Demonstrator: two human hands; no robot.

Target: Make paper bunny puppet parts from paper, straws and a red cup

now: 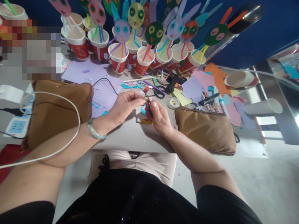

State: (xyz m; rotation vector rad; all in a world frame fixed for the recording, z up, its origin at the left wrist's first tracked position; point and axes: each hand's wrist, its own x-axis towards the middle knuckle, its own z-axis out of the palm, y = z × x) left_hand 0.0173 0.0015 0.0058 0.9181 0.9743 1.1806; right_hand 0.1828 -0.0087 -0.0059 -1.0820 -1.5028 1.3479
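Over the table's front part my two hands meet. My left hand (125,105), with a jade bangle (95,130) on its wrist, pinches a small yellowish piece (145,101), too small to make out well. Dark scissors (149,100) are in my right hand (160,117), their blades beside the left fingertips. A red-topped item (146,89) lies just beyond the blades. Under the hands a blue round thing (143,109) is partly hidden, and a yellow-handled cutter-like tool (144,121) lies nearer me.
Red and white paper cups (118,60) with straw-and-paper animal figures line the back. Brown cushions lie left (60,109) and right (206,130). A glue gun (174,82), tape roll (173,103), markers (209,99) and purple paper (102,104) surround the hands. A white cable (78,115) crosses my left arm.
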